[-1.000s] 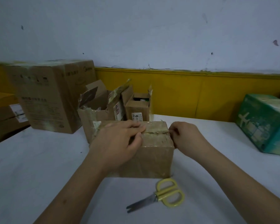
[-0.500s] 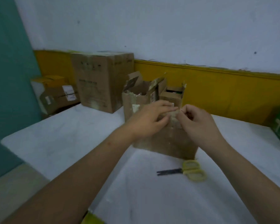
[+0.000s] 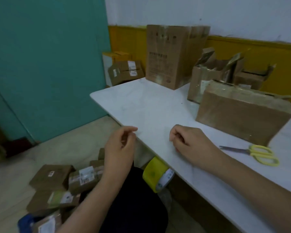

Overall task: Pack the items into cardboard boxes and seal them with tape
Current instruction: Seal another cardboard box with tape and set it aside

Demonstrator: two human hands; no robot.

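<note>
A brown cardboard box [image 3: 242,115] with tape along its top seam stands on the white table [image 3: 149,106], to the right. Both my hands are off it. My left hand [image 3: 120,148] hovers over the table's near edge with loosely curled fingers and holds nothing. My right hand [image 3: 188,143] rests on the table, left of the box, fingers loosely curled and empty. A yellow tape roll [image 3: 158,175] lies on my lap below the table edge. Yellow-handled scissors [image 3: 259,153] lie in front of the box.
Open cardboard boxes [image 3: 213,71] and a tall sealed carton [image 3: 171,54] stand at the table's back. Several labelled brown parcels [image 3: 57,182] are piled on the floor at lower left. A teal wall [image 3: 49,56] is on the left, with more boxes [image 3: 124,71] in the corner.
Both hands have come off the box's taped top and drawn back toward me. My view has swung left and down, bringing the floor parcels and the tape roll into sight.
</note>
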